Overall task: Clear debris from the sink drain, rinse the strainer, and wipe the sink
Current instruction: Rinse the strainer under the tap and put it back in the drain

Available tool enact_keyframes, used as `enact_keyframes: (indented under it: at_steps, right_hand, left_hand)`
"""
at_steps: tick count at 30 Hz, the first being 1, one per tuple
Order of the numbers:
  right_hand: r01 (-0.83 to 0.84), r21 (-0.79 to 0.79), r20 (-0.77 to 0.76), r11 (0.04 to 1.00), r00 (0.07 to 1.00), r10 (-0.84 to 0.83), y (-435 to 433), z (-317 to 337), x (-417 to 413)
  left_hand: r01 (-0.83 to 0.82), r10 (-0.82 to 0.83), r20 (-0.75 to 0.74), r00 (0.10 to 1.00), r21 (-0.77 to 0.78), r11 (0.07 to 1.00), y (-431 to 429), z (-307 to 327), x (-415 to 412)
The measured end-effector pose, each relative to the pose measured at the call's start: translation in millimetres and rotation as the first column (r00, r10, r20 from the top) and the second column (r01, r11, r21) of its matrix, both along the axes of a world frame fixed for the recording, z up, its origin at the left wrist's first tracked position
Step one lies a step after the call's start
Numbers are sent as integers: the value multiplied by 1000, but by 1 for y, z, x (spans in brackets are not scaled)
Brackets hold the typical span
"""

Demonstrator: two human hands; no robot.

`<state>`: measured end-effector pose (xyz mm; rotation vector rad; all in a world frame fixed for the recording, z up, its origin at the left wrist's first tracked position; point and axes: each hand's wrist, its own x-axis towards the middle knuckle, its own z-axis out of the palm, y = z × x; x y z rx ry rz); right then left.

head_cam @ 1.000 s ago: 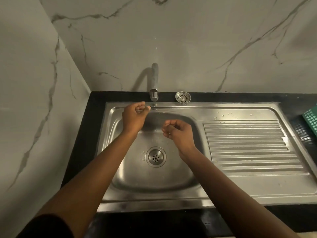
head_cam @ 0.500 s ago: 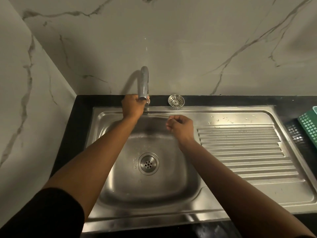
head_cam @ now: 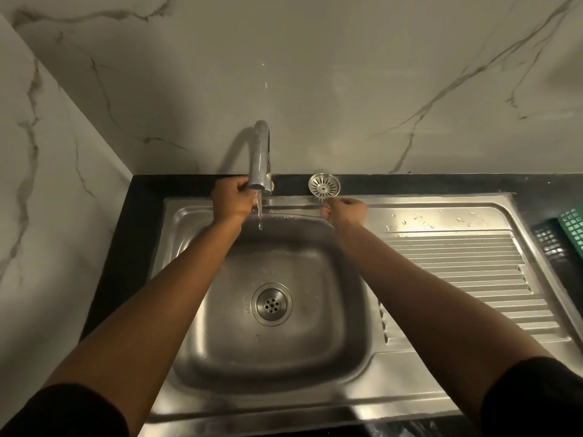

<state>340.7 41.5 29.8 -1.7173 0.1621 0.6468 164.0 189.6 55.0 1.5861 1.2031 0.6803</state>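
A steel sink [head_cam: 315, 367] fills the middle of the view, its round drain [head_cam: 271, 304] in the basin floor. The chrome faucet [head_cam: 261, 152] curves over the back rim, and a thin stream of water [head_cam: 259, 212] falls from its spout. My left hand [head_cam: 232, 200] is closed around the faucet's base, beside the spout. The round metal strainer [head_cam: 324, 184] lies on the black counter behind the sink rim. My right hand [head_cam: 345, 211] hovers just in front of the strainer, fingers curled, with nothing visible in it.
A ribbed steel drainboard [head_cam: 457, 272] with water drops at its back takes up the right side. A green plastic basket [head_cam: 572, 227] sits at the far right edge on the black counter [head_cam: 138, 234]. Marble walls close the back and left.
My left hand rose from over the basin to the faucet and water began running. My right hand moved back toward the strainer. The view shifted slightly.
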Motion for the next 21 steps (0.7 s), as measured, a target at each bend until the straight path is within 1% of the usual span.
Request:
enact_keyframes:
  at_steps: [4,10,15,18,21]
  right_hand:
    - [5,-60,7,998,1000,-4,11,-2,16]
    - [-45,-113,-43,993,998,40,18,-3,31]
    - [-94,-115,-69,989,994,86,15,3,33]
    - [-126,-158,-23,979,992,124,9,5,24]
    - [-194,-198,47,961,977,207,-5,3,1]
  left_hand:
    - [37,-35,50,998,-42,998,-1,2,-4]
    - [54,-53,91,994,-4,999,-8,1,-19]
    - [19,-2,148,989,-115,993,-20,-8,-47]
    - [0,32,171,985,-183,983,-27,-13,-61]
    - [3,41,186,982,-230,973,-36,-16,-70]
